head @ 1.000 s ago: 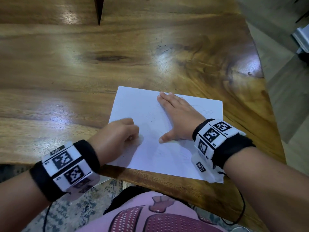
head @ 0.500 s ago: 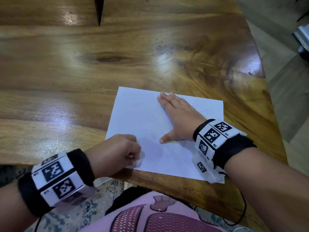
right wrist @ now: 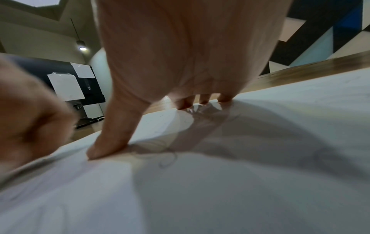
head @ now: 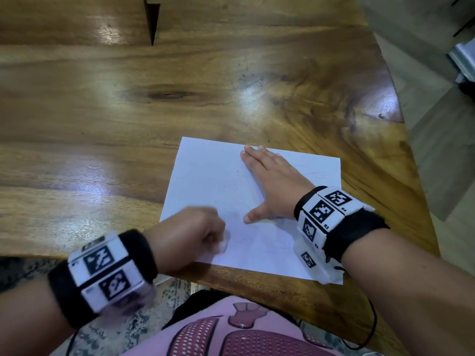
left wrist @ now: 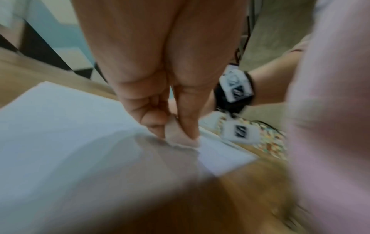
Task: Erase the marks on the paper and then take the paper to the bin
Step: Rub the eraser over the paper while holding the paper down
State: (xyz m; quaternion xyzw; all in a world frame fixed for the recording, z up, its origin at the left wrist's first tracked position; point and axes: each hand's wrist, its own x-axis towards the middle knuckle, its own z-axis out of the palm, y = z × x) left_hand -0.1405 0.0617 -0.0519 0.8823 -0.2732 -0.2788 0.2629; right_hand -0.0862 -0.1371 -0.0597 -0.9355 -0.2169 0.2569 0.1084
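Note:
A white sheet of paper [head: 213, 181] with faint pencil marks lies near the front edge of the wooden table [head: 102, 124]. My right hand [head: 270, 183] lies flat on it, fingers straight and thumb spread, pressing it down. My left hand [head: 190, 235] is curled at the sheet's near left part and pinches a small pale eraser [head: 223, 244] against the paper. In the left wrist view the eraser [left wrist: 178, 134] sits between thumb and fingers on the paper [left wrist: 60, 134]. The right wrist view shows a pencil scribble [right wrist: 168, 159] on the paper [right wrist: 260, 182] by my thumb.
The table's front edge [head: 270, 286] runs just under the sheet, with my lap in pink clothing [head: 231, 335] below it. The table's right edge drops to a grey floor [head: 442, 150]. A dark wedge-shaped gap [head: 152, 19] cuts into the tabletop at the far side.
My left hand with the eraser slid back toward me along the sheet's left part, then shifted slightly right; it is blurred now. The right hand has stayed flat on the paper.

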